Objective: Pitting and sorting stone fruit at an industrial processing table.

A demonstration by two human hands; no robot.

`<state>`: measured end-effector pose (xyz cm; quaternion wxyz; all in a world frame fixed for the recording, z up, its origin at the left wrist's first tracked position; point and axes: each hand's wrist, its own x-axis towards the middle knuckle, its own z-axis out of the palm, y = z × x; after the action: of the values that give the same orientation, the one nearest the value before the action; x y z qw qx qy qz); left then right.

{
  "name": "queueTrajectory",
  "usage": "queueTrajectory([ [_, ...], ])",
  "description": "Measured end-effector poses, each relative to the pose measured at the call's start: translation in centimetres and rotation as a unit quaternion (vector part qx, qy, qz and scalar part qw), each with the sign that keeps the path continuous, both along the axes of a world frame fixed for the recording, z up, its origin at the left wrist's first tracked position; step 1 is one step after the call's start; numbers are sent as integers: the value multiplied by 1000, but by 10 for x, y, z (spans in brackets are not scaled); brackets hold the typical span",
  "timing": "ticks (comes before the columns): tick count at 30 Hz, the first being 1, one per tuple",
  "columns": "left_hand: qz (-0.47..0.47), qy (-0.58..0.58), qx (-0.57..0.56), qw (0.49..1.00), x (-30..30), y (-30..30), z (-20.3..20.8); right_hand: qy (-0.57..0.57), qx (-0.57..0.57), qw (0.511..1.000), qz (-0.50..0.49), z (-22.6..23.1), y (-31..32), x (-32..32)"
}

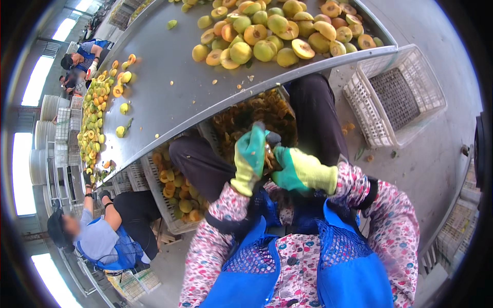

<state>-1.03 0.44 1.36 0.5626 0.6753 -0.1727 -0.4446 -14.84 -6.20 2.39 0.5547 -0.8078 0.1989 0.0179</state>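
Fingers of your left hand [250,154] and right hand [300,169] curl around a brownish piece [269,158] above the scrap crate [209,134], can't tell which set clamps it, so brace it steady one-handed, work gently with the other, stay over the crate.

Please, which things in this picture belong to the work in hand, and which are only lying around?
Probably part of the work:
left hand and right hand, both gloved; their grip is unclear
halved fruit on the metal table
orange-brown pieces beneath the hands

Apparently lying around:
white crate at right
green leaf and orange scraps on the floor
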Motion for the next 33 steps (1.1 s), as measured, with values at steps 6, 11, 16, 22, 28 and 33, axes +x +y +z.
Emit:
queueTrajectory([
  [6,-159,129,8,979,24,6,-6,105,-244,931,248,-6,-4,4],
  [11,-5,12,-76,997,-5,12,2,167,91,982,14,20,-4,6],
  [16,-105,61,-19,992,4,13,-12,50,-307,927,208,-18,6,-4],
  [22,-136,231,52,962,15,11,-10,92,-217,964,122,-22,16,-6],
  [28,-48,224,20,973,3,1,-22,118,-36,991,-43,-6,12,-2],
  [33,-1,132,-44,990,-6,1,-17,101,28,994,-27,0,4,0],
])
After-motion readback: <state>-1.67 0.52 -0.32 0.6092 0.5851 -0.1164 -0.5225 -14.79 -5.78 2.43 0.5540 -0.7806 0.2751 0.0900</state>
